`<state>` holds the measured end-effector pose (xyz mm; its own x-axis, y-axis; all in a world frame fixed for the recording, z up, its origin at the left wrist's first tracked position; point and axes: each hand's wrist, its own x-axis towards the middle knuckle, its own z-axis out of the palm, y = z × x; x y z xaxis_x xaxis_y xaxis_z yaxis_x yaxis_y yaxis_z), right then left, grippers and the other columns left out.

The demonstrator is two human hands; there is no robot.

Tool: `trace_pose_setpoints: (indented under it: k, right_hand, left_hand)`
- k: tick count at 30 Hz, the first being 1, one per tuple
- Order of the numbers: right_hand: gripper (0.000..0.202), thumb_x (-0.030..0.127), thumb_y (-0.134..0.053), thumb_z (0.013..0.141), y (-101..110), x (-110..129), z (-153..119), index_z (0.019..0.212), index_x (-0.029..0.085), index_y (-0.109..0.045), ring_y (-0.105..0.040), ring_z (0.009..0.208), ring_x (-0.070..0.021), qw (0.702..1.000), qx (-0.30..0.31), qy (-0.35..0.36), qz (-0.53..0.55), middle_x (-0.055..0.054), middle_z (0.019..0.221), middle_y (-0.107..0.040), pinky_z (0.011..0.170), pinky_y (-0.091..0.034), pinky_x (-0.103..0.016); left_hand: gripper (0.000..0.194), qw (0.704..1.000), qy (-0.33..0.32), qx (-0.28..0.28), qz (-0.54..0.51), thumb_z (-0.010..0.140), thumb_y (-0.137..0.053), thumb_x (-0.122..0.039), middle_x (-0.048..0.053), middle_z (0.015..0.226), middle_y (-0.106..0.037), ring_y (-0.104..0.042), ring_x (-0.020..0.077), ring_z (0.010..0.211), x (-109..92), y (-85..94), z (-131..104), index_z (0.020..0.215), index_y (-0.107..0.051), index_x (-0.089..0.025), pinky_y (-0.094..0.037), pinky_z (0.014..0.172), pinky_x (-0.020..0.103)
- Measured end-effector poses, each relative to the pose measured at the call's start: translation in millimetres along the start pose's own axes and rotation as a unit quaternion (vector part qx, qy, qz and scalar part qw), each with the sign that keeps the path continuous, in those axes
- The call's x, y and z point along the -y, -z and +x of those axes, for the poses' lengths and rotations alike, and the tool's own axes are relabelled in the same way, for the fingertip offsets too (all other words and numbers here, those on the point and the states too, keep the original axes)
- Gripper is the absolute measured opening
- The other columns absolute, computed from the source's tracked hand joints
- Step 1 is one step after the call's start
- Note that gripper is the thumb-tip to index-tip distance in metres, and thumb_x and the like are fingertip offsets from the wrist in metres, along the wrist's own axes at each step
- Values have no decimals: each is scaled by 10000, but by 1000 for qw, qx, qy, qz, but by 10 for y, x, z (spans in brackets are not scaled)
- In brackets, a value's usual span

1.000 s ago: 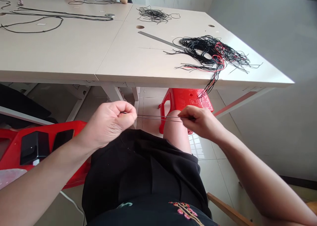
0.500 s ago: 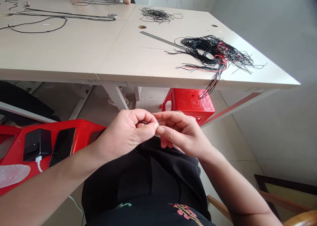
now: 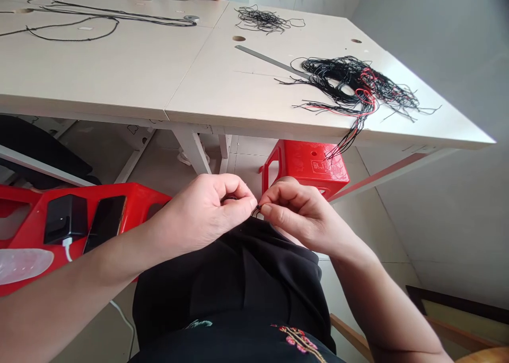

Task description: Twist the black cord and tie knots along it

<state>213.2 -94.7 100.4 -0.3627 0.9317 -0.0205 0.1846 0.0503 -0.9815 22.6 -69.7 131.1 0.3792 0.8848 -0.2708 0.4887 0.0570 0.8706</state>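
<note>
Above my lap, my left hand (image 3: 217, 209) and my right hand (image 3: 300, 212) meet almost fingertip to fingertip. Between them shows a short bit of thin black cord (image 3: 257, 209). The left thumb and forefinger pinch one side of it, and the other left fingers are curled in. On the other side, the right thumb and forefinger pinch the cord too. Most of the cord is hidden inside the hands. Beyond them on the table lies a large bundle of black cords (image 3: 334, 79) with some red strands, its ends hanging over the front edge.
A steel ruler (image 3: 270, 61) lies partly under the bundle on the table (image 3: 131, 79). Behind it is a smaller tangle of black cord (image 3: 264, 19). A red stool (image 3: 314, 164) stands below. At left, another red stool (image 3: 139, 193) carries a black charger (image 3: 66, 219) and phone (image 3: 105, 222).
My right fingertips have drawn slightly apart from my left and closed into a pinch, so a bit of black cord now shows between them. The view has shifted a little.
</note>
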Motion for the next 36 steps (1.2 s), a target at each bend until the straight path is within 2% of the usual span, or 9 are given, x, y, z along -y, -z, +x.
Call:
trace_pose_setpoints:
  k: [4,8,13,19,24,27,30,33,36]
  right_hand:
    - [152,263,-569,835,-36,-50,3,706,183,-551,-378,514,-73,998,-35,18,41,44,575,-480,460,-298,-216]
    - [216,343,-595,831,-47,-168,34,694,186,-538,-308,470,-64,994,-37,13,99,66,539,-407,433,-256,-215]
    - [161,323,-605,840,-70,-203,75,750,189,-596,-492,586,-102,991,-111,37,-58,4,661,-585,525,-380,-225]
    - [124,281,-573,846,-126,-134,101,752,206,-607,-536,581,-112,975,-141,39,-165,4,650,-616,541,-388,-230]
    - [105,251,-533,816,-87,-13,133,722,209,-555,-502,580,-103,968,-151,37,-198,18,652,-600,550,-368,-229]
    - [102,240,-508,784,-12,55,130,688,208,-519,-442,553,-101,965,-110,19,-239,27,619,-564,524,-337,-234]
    - [76,200,-494,744,140,46,106,668,203,-501,-412,525,-93,965,-79,3,-249,33,595,-529,496,-328,-232]
    - [98,169,-495,709,394,-69,87,624,207,-464,-420,514,-95,962,-104,-33,-249,41,561,-491,493,-344,-233]
    - [78,187,-530,725,641,-220,92,650,205,-540,-466,511,-113,952,-106,-94,-272,27,576,-543,481,-355,-244]
  left_hand:
    - [158,998,-2,2,-57,777,-610,-290,-74,488,-403,-324,51,439,-36,-66,-37,675,-582,-174,-247,390,154]
    - [186,996,-32,3,-81,799,-611,-301,-73,505,-434,-349,50,450,12,-105,15,677,-571,-168,-291,412,155]
    - [253,998,-61,-8,-20,835,-614,-390,2,704,-654,-539,102,611,123,-74,124,859,-709,-157,-428,557,194]
    - [146,987,-120,-74,81,800,-646,-307,-1,727,-651,-535,119,623,61,-8,118,812,-748,-203,-427,587,219]
    - [150,973,-153,-68,160,827,-601,-285,-9,746,-629,-542,116,666,-8,42,113,741,-687,-197,-417,634,211]
    - [166,984,-108,-30,136,834,-583,-305,-25,686,-584,-501,105,616,9,75,123,738,-662,-194,-385,572,211]
    - [185,998,-46,-10,45,823,-599,-349,-40,624,-523,-442,95,570,55,118,139,741,-650,-190,-356,534,209]
    - [162,997,-25,-53,-51,763,-649,-316,-49,580,-479,-388,82,538,91,150,160,680,-633,-178,-331,521,211]
    - [158,991,-22,-85,-96,723,-671,-290,-53,548,-463,-357,74,518,92,152,182,630,-619,-172,-313,507,212]
